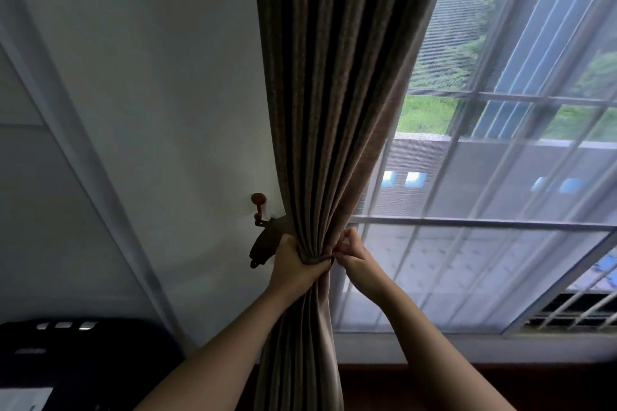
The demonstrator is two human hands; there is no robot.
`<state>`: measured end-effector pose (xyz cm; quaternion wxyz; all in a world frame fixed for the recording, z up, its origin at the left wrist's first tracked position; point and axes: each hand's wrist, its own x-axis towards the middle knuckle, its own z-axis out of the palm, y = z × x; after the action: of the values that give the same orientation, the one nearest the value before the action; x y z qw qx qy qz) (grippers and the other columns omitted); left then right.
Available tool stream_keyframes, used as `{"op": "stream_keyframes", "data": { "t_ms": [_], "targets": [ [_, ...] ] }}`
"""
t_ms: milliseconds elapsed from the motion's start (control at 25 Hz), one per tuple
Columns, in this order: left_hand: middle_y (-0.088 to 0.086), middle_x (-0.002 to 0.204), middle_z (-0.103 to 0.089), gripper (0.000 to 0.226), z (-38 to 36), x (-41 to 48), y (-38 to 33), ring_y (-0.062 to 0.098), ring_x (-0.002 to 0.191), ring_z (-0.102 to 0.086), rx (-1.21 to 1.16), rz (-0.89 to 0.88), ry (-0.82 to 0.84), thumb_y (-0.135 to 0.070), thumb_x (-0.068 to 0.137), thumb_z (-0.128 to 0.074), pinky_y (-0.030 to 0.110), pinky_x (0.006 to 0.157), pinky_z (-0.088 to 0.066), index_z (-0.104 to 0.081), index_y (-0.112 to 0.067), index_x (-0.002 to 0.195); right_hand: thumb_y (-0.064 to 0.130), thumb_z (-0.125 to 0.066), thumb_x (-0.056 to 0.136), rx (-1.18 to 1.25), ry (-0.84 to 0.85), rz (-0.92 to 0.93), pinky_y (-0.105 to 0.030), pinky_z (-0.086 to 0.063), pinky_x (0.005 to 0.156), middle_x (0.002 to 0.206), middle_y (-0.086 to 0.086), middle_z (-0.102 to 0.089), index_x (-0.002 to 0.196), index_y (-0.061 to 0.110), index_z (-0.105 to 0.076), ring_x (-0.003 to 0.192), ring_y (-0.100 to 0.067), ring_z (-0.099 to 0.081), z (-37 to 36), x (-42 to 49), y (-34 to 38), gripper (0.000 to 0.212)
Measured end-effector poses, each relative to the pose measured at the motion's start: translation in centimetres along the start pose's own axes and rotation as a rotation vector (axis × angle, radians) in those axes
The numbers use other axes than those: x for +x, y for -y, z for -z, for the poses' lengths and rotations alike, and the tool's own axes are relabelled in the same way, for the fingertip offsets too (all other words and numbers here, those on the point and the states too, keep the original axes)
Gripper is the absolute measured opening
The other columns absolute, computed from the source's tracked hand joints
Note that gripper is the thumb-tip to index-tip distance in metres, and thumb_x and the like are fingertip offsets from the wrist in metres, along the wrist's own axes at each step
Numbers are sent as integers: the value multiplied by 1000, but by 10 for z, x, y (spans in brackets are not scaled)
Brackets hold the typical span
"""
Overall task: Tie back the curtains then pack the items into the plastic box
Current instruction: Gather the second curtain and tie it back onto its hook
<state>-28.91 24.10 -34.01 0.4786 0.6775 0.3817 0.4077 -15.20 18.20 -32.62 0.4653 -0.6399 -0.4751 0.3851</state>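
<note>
A pale wall (150,110) meets a wide barred window (500,157) with a fine white mesh over it. A dark, blurred object (83,354) sits low at the left.

Nearest the camera, two bare forearms reach up and forward to the brown curtain (334,110), which hangs in one gathered bundle, its long axis running top to bottom between wall and glass. The left hand (295,265) is clamped round the bundle at its narrowest point, fingers wrapped across the front and pressing a matching band (315,260) against the folds. The right hand (357,257) sits just beside it at the curtain's right edge, touching the cloth. Its fingers are curled tight together, and they seem to pinch the band's free end, though the tip is too small to make out clearly.

Behind the left hand, the band's other end runs up and to the left to a small reddish hook (258,207) on the wall, just left of the curtain.

The tie-back is in hand and not yet finished, and the packing has not begun. No plastic box is in view. The next move turns on one fact: the free end lies on the right of the bundle while the hook lies on the left. So the end has to cross the curtain's axis towards the hook, which the left hand is nearer.
</note>
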Motion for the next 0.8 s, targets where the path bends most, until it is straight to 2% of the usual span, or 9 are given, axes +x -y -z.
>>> {"op": "stream_keyframes", "data": {
  "t_ms": [120, 240, 320, 400, 480, 600, 680, 720, 800],
  "targets": [
    [8, 104, -64, 46, -4, -1, 5, 8, 91, -66, -58, 49, -34, -15, 66, -80, 17, 71, -55, -56, -22, 105, 2, -46, 89, -124, -44, 71, -37, -49, 84, 94, -3, -71, 111, 20, -40, 95, -18, -65, 2, 7, 3, 29],
    [8, 104, -64, 43, -4, -4, 4, 11, 93, -66, -72, 44, -8, -17, 67, -79, 23, 74, -57, -55, -24, 103, 0, -56, 85, -201, -48, 120, -28, -55, 74, 94, 4, -68, 120, 27, -37, 82, -10, -68, 10, 9, 10, 48],
    [8, 100, -65, 37, -2, -8, -1, 14, 90, -67, -82, 27, 7, -13, 70, -78, 23, 73, -56, -56, -31, 93, 1, -64, 81, -295, -31, 176, -16, -52, 68, 101, 3, -61, 118, 26, -44, 76, 3, -63, 15, 11, 17, 49],
    [9, 99, -66, 36, 0, -8, -3, 14, 89, -67, -97, 23, 29, -11, 71, -78, 24, 73, -57, -57, -34, 91, 0, -67, 77, -446, -1, 277, -5, -44, 72, 108, 7, -55, 113, 20, -55, 82, 8, -56, 18, 16, 23, 42],
    [11, 98, -68, 35, 3, -8, -2, 15, 89, -68, -123, 36, 57, -11, 70, -78, 28, 75, -58, -61, -29, 94, -2, -67, 76, -523, 39, 343, -1, -39, 78, 110, 8, -56, 112, 13, -59, 89, 8, -51, 19, 20, 23, 41],
    [9, 97, -69, 36, 8, -7, -2, 13, 90, -68, -104, 69, 103, -12, 70, -79, 23, 73, -57, -64, -18, 103, -3, -65, 77, -515, 70, 296, -11, -44, 80, 100, 2, -63, 109, 16, -56, 83, 4, -56, 18, 22, 24, 38],
    [12, 91, -70, 28, 11, -9, -8, 14, 85, -68, -99, 56, 133, -7, 72, -76, 23, 72, -57, -67, -14, 97, 4, -65, 79, -573, 95, 265, -31, -52, 77, 95, 1, -65, 108, 22, -52, 79, -7, -60, 17, 22, 25, 36],
    [15, 87, -69, 22, 13, -10, -9, 18, 82, -69, -94, 43, 148, -6, 72, -75, 27, 72, -58, -68, -11, 92, 11, -65, 81, -657, 107, 252, -37, -52, 75, 97, 0, -66, 112, 23, -52, 81, -14, -62, 17, 22, 26, 36],
    [18, 79, -67, 14, 15, -11, -9, 23, 76, -68, -81, 30, 170, -6, 73, -74, 35, 71, -56, -67, -5, 86, 28, -63, 85, -874, 112, 232, -37, -50, 72, 110, -3, -65, 122, 23, -49, 93, -24, -61, 18, 22, 31, 40]
  ]
}}
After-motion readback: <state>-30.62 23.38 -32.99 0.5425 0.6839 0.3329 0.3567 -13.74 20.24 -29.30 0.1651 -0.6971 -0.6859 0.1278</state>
